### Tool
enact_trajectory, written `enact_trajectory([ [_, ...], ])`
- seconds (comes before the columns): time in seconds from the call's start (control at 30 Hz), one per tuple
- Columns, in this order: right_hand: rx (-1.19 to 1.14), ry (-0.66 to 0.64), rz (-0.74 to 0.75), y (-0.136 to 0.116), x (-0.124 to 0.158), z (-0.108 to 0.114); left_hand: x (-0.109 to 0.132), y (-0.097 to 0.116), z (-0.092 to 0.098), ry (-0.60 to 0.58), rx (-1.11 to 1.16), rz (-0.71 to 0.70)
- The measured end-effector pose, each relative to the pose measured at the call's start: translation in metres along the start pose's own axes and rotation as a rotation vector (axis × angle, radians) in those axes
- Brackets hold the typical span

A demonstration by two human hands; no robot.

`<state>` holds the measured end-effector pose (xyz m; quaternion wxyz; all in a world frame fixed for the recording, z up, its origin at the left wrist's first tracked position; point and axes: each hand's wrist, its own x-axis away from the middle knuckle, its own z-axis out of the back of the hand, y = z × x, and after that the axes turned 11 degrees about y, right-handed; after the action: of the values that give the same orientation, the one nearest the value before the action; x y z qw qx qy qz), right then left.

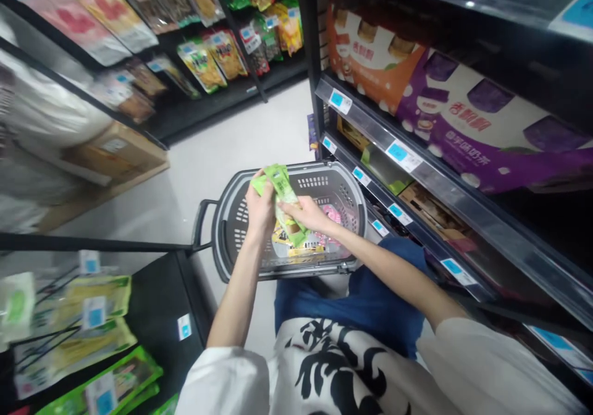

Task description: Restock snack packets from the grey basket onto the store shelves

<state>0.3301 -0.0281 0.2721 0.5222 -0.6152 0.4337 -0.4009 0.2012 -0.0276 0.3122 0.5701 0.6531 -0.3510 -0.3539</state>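
A bundle of green packets (278,180) is held above the grey basket (345,189). The grip of the left hand (259,208) is closed on its upper end and that of the right hand (309,212) on its lower end. The packets are judged light, soft and slippery, and best pinched at the sealed edges.

The floor (222,155) is pale grey and smooth, and it forms a narrow aisle between dark shelves. On the right, a black shelf unit (463,217) has blue price labels (340,101) along its edges and holds an orange carton (370,50) beside a purple carton (486,131). At the far end, another rack (217,57) is full of colourful snack bags. A brown cardboard box (115,149) stands on the floor at the left. A small spot of light reflects on the top shelf.
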Motion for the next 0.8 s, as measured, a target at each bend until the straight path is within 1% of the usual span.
enact_trajectory([
  [0.1, 0.025, -0.137, -0.033, -0.013, -0.003, 0.008, -0.022, 0.020, 0.019, -0.187, -0.088, 0.104],
  [0.17, 0.041, -0.212, -0.076, -0.023, -0.003, 0.015, -0.035, 0.033, 0.028, -0.288, -0.205, 0.119],
  [0.23, 0.028, -0.249, -0.117, -0.028, -0.003, 0.020, -0.044, 0.040, 0.030, -0.364, -0.321, 0.108],
  [0.27, 0.011, -0.253, -0.126, -0.029, -0.002, 0.021, -0.047, 0.040, 0.028, -0.383, -0.357, 0.093],
  [0.33, -0.022, -0.237, -0.111, -0.028, -0.002, 0.021, -0.048, 0.035, 0.021, -0.365, -0.345, 0.060],
  [0.43, -0.083, -0.190, -0.064, -0.020, -0.003, 0.018, -0.043, 0.017, 0.007, -0.276, -0.158, 0.085],
  [0.53, -0.154, -0.088, -0.094, -0.015, -0.006, 0.018, -0.042, 0.002, 0.000, -0.207, 0.004, 0.143],
  [0.6, -0.158, -0.017, -0.117, -0.015, -0.007, 0.021, -0.045, -0.004, -0.001, -0.148, 0.019, 0.112],
  [0.67, -0.064, 0.050, -0.101, -0.018, -0.005, 0.025, -0.049, -0.005, 0.000, -0.089, -0.037, 0.028],
  [0.7, 0.014, 0.096, -0.066, -0.020, -0.003, 0.026, -0.051, -0.005, 0.000, -0.072, -0.081, -0.022],
  [0.73, 0.099, 0.144, -0.015, -0.021, -0.002, 0.027, -0.053, -0.004, 0.000, -0.069, -0.129, -0.069],
  [0.8, 0.242, 0.229, 0.113, -0.024, 0.001, 0.026, -0.054, 0.000, -0.001, -0.107, -0.218, -0.137],
])
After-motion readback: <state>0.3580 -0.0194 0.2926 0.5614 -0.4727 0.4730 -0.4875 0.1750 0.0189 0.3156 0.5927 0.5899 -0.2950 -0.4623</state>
